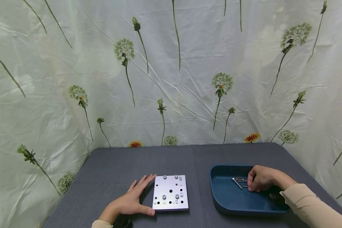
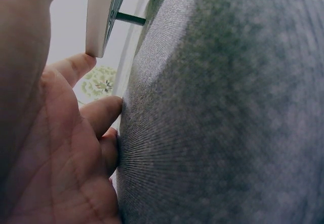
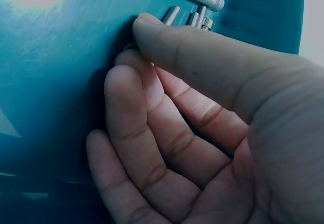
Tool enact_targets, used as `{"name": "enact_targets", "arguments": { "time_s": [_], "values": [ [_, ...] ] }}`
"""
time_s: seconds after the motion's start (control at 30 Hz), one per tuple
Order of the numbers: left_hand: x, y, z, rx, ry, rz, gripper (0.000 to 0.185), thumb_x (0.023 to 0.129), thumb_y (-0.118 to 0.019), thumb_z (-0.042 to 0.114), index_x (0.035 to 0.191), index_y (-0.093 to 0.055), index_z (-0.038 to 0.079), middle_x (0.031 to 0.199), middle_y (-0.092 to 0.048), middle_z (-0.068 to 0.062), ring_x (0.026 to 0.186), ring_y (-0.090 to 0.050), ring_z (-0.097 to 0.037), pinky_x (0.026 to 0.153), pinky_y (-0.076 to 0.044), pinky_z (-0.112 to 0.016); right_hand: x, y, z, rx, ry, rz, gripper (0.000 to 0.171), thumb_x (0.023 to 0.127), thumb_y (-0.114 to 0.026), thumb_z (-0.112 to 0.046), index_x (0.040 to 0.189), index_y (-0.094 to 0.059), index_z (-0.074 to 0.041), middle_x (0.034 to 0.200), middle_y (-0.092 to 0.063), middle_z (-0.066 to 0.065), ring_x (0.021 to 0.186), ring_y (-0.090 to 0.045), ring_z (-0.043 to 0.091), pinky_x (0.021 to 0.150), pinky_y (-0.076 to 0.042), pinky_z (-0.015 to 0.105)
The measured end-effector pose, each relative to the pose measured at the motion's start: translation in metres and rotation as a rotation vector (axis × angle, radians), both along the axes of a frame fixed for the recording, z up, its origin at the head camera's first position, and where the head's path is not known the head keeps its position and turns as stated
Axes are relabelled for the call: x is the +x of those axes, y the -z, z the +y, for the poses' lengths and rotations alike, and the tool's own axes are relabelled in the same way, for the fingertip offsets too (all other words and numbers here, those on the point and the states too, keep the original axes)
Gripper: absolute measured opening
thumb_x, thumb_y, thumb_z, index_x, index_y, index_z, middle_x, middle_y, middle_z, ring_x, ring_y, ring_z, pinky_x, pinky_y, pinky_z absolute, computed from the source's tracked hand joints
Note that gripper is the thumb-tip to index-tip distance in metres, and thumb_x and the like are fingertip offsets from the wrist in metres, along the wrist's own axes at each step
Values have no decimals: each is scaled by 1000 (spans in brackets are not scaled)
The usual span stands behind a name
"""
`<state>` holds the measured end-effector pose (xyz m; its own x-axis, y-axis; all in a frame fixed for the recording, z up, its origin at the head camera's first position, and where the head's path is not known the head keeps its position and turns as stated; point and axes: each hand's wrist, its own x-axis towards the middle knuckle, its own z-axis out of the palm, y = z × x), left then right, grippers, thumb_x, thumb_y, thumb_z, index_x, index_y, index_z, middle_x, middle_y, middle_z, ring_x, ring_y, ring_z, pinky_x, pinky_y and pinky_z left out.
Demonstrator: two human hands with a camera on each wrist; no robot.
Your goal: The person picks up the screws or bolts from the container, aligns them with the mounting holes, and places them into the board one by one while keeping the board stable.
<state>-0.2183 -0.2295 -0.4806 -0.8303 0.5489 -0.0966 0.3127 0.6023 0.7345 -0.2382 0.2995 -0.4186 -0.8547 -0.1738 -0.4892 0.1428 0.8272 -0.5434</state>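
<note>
Head view: metal plate (image 1: pixel 170 192) carries four screws, several holes unfilled. Left hand (image 1: pixel 132 200) flat, fingers released, steadying plate. Right hand (image 1: pixel 260 179) fingers pinching at loose screws (image 1: pixel 238 181) in blue tray (image 1: pixel 231 199); whether one is gripped, cannot tell.

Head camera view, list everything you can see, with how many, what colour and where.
metal plate: one, silver, with holes and four screws standing in it, on the table front centre.
tray: one, dark blue, on the table to the right of the plate.
loose screws: several, silver, in the tray; exact count unclear.
table: one, covered in grey fabric.
backdrop sheet: one, pale green with dandelion print, behind the table.
left hand: flat on the table, touching the plate's left edge.
right hand: in the tray, fingers curled at the screws.
</note>
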Motion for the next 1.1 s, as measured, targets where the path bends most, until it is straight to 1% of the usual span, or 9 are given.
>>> {"name": "enact_targets", "arguments": {
  "time_s": [0.13,0.27,0.37,0.43,0.6,0.67,0.77,0.93,1.1],
  "values": [
    [0,0,0,-1,3,-1,120,80,-95,45,173,-23,23,180,-21,-16,166,-7,-52,122,7,-84,-6,12,8,5,-3,-13,13,90,-82,-3,85,-71,-8,73,-67,0,65,-59,12,59,-46,24],
    [2,1,-2,-5,8,-20,120,81,-94,45,174,-22,24,180,-20,-15,166,-7,-52,122,5,-84,-25,45,33,-11,-94,-25,15,88,-88,-15,86,-73,-13,76,-70,-1,66,-62,10,58,-49,25],
    [3,2,-3,-2,12,-23,119,82,-94,45,174,-22,23,180,-20,-15,166,-8,-53,121,5,-85,-33,60,40,23,-98,-47,17,85,-91,-21,85,-75,-17,79,-73,-1,69,-66,11,61,-53,27],
    [3,3,-3,2,15,-20,118,82,-93,45,174,-22,23,180,-21,-16,166,-8,-53,121,5,-86,-29,56,35,30,-66,-50,16,84,-90,-18,85,-75,-15,80,-74,1,70,-66,12,63,-54,28],
    [2,5,-2,0,6,-10,119,81,-94,45,174,-23,25,180,-22,-15,165,-8,-53,121,5,-85,-5,21,8,2,-10,-42,12,88,-81,-3,84,-72,-8,75,-69,2,66,-58,13,60,-47,25],
    [2,5,-2,-1,1,-12,119,81,-94,45,173,-23,26,180,-22,-15,166,-8,-53,122,5,-84,2,11,1,-9,14,-43,12,88,-78,0,82,-71,-8,73,-66,1,65,-55,12,60,-45,23],
    [1,5,-2,-4,2,-15,119,81,-95,45,174,-23,26,180,-22,-14,166,-8,-53,122,5,-84,8,4,-3,-28,12,-45,13,89,-76,1,81,-70,-7,71,-63,0,63,-52,11,59,-43,22],
    [0,3,-2,-5,3,-19,119,81,-94,47,174,-22,25,180,-21,-15,166,-9,-53,122,4,-85,9,-2,-1,-66,-2,-49,12,89,-75,-1,81,-70,-7,69,-59,0,63,-51,11,59,-42,21],
    [-2,1,-2,-7,2,-21,120,81,-93,50,174,-21,26,180,-20,-15,166,-9,-53,121,3,-85,7,-8,6,-123,-44,-1,10,91,-73,-2,82,-69,-5,70,-59,0,65,-52,13,60,-43,23]
  ]
}}
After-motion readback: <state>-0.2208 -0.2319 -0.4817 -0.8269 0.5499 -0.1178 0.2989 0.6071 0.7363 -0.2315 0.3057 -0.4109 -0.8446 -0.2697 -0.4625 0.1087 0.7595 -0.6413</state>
